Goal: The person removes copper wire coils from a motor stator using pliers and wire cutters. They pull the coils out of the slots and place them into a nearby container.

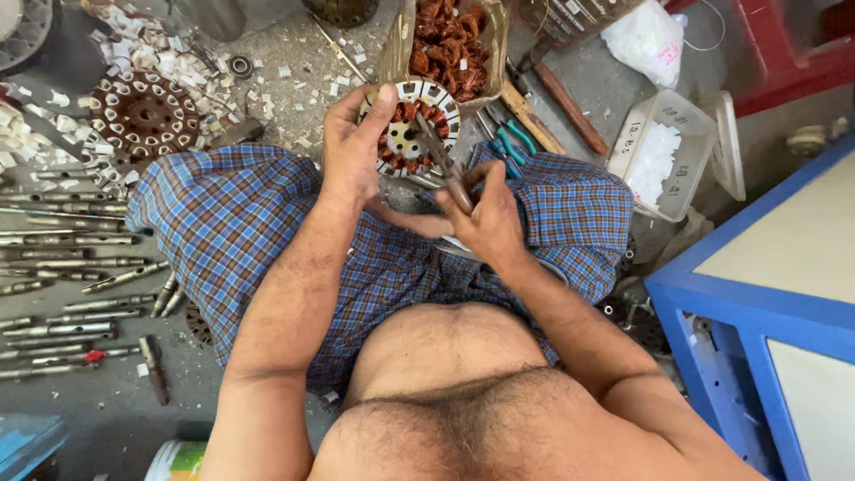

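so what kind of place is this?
Likely a small motor-rewinding repair shop, worked on the floor. The left hand steadies a round stator with copper windings while the right hand works pliers into it. A box of stripped copper wire sits beyond; rods and tools line the floor.

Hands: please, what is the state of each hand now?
Left hand: closed on the rim of the round motor stator.
Right hand: closed, holding pliers pointed into the stator.
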